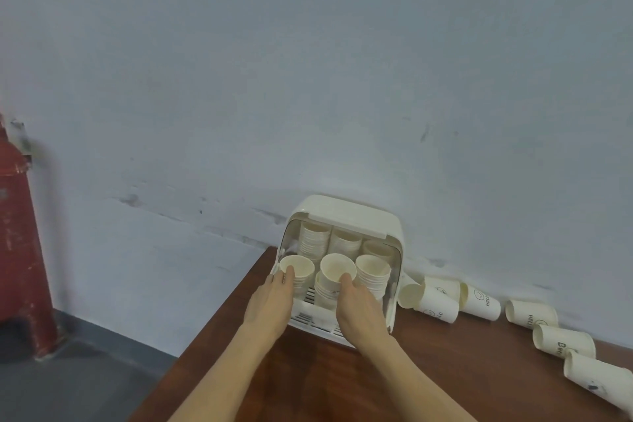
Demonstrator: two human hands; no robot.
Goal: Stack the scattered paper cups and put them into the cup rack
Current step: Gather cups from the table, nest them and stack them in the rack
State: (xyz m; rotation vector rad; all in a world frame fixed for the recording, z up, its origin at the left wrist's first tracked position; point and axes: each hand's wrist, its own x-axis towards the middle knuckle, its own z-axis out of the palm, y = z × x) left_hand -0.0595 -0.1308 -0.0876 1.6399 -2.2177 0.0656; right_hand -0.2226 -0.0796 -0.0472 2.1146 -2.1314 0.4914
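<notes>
A plain utility room: scuffed grey wall (308,79) (red pipe (20,233) beside it), wooden table (445,370).

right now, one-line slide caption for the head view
Both hands, left hand and right hand, steady cup stacks inside the cup rack; loose cups lie alongside.

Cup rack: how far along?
Done: several stacks stand in the rack. In hand: left hand on the front-left stack, right hand on the middle stack. Left: loose cups lying on the table.

The hands (311,305) hide the cup rack (346,216) floor (cup lettering blurs); the last cup (599,380) is edge-cropped.
</notes>
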